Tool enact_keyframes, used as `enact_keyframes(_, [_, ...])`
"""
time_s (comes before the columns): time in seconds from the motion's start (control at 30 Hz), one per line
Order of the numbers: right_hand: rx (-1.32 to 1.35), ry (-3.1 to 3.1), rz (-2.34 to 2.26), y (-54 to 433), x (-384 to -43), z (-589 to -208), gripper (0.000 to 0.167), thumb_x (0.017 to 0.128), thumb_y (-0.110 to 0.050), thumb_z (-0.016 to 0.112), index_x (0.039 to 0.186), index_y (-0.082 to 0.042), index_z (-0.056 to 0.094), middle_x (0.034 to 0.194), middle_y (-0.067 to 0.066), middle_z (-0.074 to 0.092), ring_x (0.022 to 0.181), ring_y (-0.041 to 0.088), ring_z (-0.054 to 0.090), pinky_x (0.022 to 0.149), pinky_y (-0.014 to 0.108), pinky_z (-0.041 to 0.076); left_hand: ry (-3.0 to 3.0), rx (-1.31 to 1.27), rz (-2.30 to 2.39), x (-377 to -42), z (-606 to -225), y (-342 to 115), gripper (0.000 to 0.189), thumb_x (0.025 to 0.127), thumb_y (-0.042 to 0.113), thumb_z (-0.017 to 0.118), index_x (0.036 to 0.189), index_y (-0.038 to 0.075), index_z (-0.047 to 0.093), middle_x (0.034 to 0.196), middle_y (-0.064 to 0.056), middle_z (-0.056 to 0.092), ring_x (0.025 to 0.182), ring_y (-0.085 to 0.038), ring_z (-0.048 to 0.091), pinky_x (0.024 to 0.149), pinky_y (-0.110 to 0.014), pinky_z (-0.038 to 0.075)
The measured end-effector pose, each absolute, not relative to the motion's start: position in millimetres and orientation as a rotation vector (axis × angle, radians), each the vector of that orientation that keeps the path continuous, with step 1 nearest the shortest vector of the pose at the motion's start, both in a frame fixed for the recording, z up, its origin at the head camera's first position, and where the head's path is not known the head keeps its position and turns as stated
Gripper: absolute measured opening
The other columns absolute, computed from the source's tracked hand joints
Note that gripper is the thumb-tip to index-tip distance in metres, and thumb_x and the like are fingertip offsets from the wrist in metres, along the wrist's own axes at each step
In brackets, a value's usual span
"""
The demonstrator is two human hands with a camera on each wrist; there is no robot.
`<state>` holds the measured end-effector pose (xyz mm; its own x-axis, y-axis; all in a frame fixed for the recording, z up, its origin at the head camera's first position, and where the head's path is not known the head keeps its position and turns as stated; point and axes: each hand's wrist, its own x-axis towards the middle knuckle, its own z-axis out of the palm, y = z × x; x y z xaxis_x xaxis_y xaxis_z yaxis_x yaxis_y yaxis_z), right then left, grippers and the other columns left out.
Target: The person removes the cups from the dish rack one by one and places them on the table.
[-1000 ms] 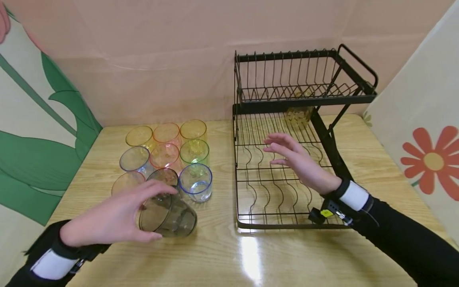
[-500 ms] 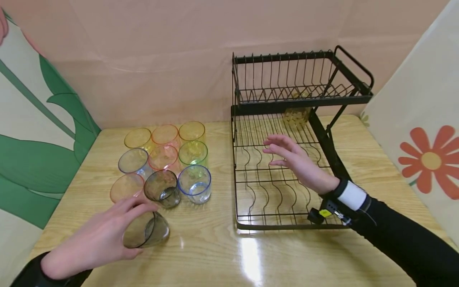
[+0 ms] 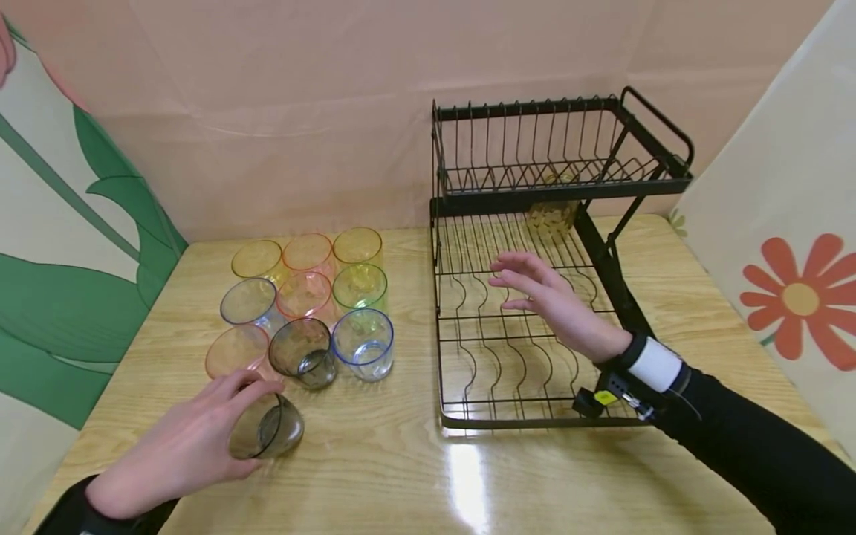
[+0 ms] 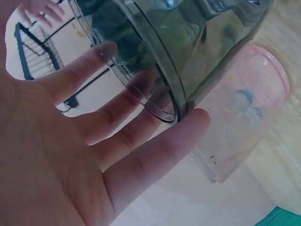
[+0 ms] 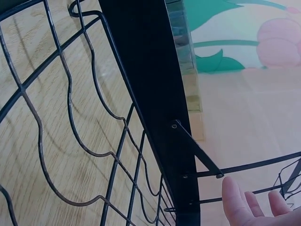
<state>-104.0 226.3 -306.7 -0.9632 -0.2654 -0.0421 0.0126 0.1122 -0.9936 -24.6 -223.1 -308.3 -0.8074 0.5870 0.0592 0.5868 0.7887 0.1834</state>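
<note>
My left hand holds a smoky grey drinking glass near its rim, thumb on the near side and fingers on the far side. The glass leans, its mouth turned toward the palm. In the left wrist view the fingers lie along the rim of the grey glass, with a pink glass beyond. A second grey glass stands just behind the held one, beside a blue-rimmed glass and a pink-rimmed glass. My right hand hovers over the dish rack, fingers apart and holding nothing.
More coloured glasses, including a green-rimmed one and a yellow-rimmed one, stand in rows at the back left. An amber glass sits in the rack's lower level, under the upper basket. A pinkish cloth backdrop rises behind.
My left hand has carried the grey glass left and toward me, away from the other glasses, uncovering the second grey glass. Lately it moves only slightly. The right hand stays over the rack.
</note>
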Motion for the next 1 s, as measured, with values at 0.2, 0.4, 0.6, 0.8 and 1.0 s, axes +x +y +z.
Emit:
enact_keyframes(0.2, [-0.241,2.173,-1.947,226.3,-103.7,-307.0,0.054,0.103,-0.027,0.048,0.145,0.001,0.027,0.146,0.018,0.033,0.128,0.035,0.039,0.096,0.037,0.045,2.957,0.897,0.308,-26.4,-310.5,-222.2,0.086,0.051,0.031,0.094,0.128,0.017,0.059,0.121,-0.009,0.053,0.099,-0.028,0.057,0.05,-0.029,0.043])
enact_keyframes(0.4, [-0.238,2.162,-1.957,226.5,-103.1,-307.1,0.055,0.103,-0.026,0.048,0.145,0.002,0.026,0.146,0.019,0.033,0.129,0.036,0.039,0.098,0.04,0.044,2.958,0.865,0.299,-26.7,-310.6,-219.9,0.085,0.054,0.034,0.093,0.13,0.016,0.058,0.125,-0.011,0.053,0.106,-0.033,0.057,0.053,-0.037,0.048])
enact_keyframes(0.6, [-0.236,2.16,-1.952,225.7,-102.1,-307.3,0.054,0.103,-0.027,0.048,0.145,0.001,0.028,0.145,0.017,0.034,0.129,0.034,0.04,0.097,0.038,0.045,2.979,0.871,0.29,-26.1,-310.6,-217.4,0.086,0.056,0.036,0.092,0.131,0.013,0.058,0.128,-0.014,0.053,0.11,-0.034,0.056,0.058,-0.042,0.052])
enact_keyframes(0.8, [-0.241,2.169,-1.935,225.6,-101.9,-306.9,0.054,0.103,-0.028,0.047,0.146,0.0,0.027,0.146,0.015,0.034,0.125,0.026,0.044,0.099,0.04,0.044,3.022,0.898,0.316,-25.2,-311.2,-216.8,0.082,0.054,0.034,0.093,0.126,0.013,0.059,0.122,-0.011,0.052,0.1,-0.028,0.058,0.055,-0.034,0.048])
enact_keyframes(1.0, [-0.227,2.167,-1.94,225.2,-103.4,-308.4,0.055,0.103,-0.028,0.047,0.145,0.001,0.027,0.147,0.02,0.032,0.124,0.023,0.045,0.1,0.043,0.043,3.067,0.923,0.338,-25.2,-314.0,-217.8,0.083,0.05,0.031,0.095,0.122,0.015,0.058,0.116,-0.012,0.052,0.097,-0.028,0.058,0.056,-0.036,0.05])
